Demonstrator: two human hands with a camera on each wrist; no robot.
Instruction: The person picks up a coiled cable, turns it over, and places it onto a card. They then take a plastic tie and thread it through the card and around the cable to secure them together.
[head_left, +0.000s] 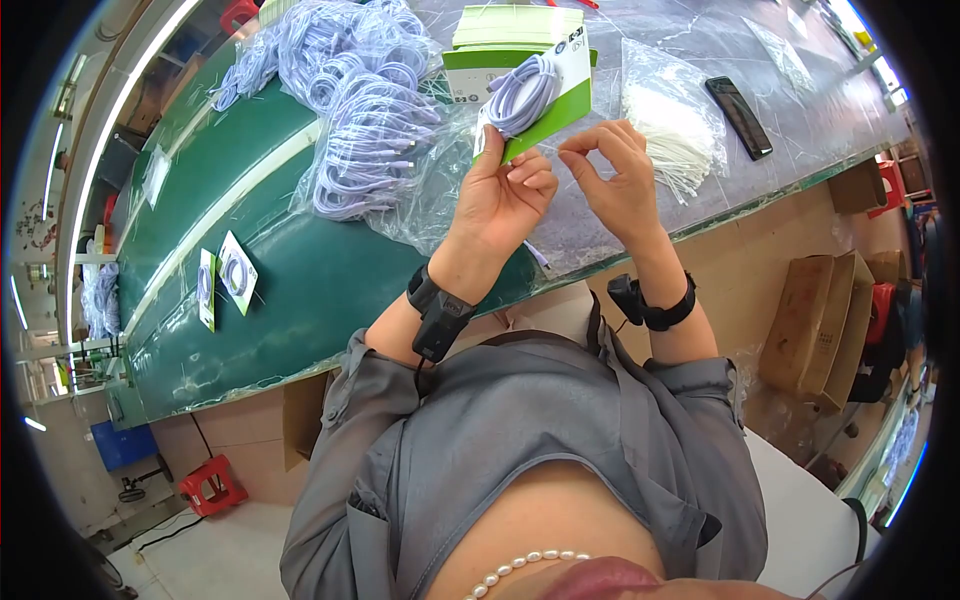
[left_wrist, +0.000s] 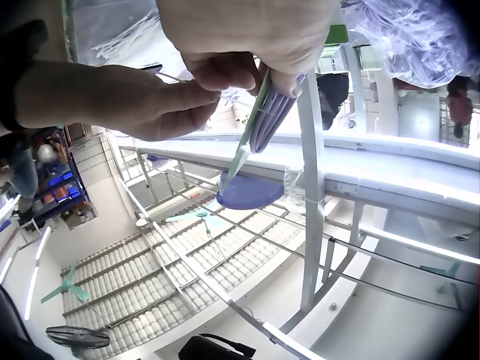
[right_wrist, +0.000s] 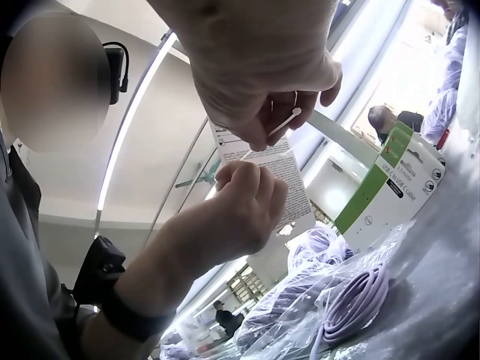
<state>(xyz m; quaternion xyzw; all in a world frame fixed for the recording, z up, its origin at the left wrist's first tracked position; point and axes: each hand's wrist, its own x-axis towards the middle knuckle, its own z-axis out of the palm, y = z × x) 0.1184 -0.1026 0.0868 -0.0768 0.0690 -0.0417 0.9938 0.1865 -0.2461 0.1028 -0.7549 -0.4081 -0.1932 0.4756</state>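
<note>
My left hand holds a green and white packaging card upright between thumb and fingers. A coiled lilac cable lies against the front of that card; the right wrist view shows the card's printed back. Just right of the card, my right hand has thumb and forefinger tips together. It pinches a thin white cable tie with a small head, seen in the right wrist view. From the left wrist, the card and cable appear edge-on beside the right hand's fingertips.
A stack of cards stands behind the hands. Bagged lilac cables heap up at left, a bag of white ties and a phone at right. Two carded cables lie near the green table's left front. Cardboard boxes stand below.
</note>
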